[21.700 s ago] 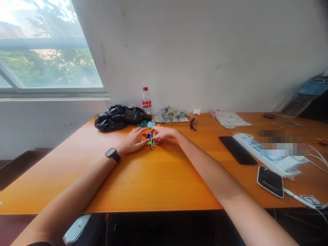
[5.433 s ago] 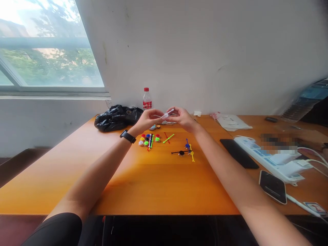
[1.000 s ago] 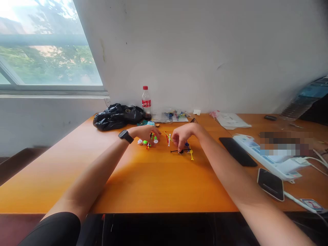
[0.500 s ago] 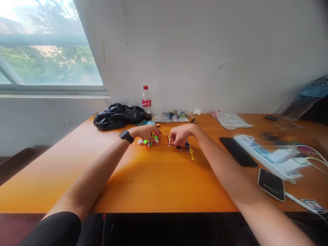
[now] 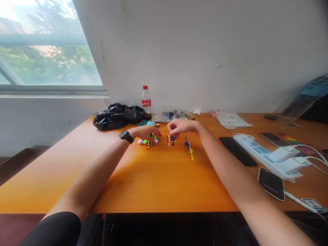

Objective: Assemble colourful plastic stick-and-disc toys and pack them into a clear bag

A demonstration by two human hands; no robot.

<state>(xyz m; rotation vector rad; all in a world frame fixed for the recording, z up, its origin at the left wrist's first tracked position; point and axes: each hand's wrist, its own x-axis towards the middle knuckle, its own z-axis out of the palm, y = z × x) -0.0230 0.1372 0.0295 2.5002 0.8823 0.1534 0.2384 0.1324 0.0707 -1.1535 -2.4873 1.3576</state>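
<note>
My right hand (image 5: 176, 127) pinches a small black plastic stick (image 5: 173, 140) with a disc on it and an arrow-shaped lower end, held upright over the table. Just left of it are a white stick (image 5: 169, 141) and a red stick (image 5: 167, 136). To the right, a blue stick with a disc (image 5: 186, 144) and a yellow stick with a ring (image 5: 190, 151) lie touching or nearly so. My left hand (image 5: 149, 131), fingers bent and apart, hovers over or rests among small green, white, red and black pieces; its fingertips are partly hidden. Beside it sit a white piece (image 5: 139, 141) and a green piece (image 5: 145, 142).
Behind are a black plastic bag (image 5: 116, 117), a cola bottle (image 5: 146, 102) and clear packets with colourful parts (image 5: 175, 114). On the right lie a black flat pad (image 5: 237, 151), a white power strip (image 5: 266, 155) with cables and a phone (image 5: 271, 183).
My right hand has moved up and slightly left, lifting the black stick from lying sideways near the blue piece to upright. My left hand has barely moved.
</note>
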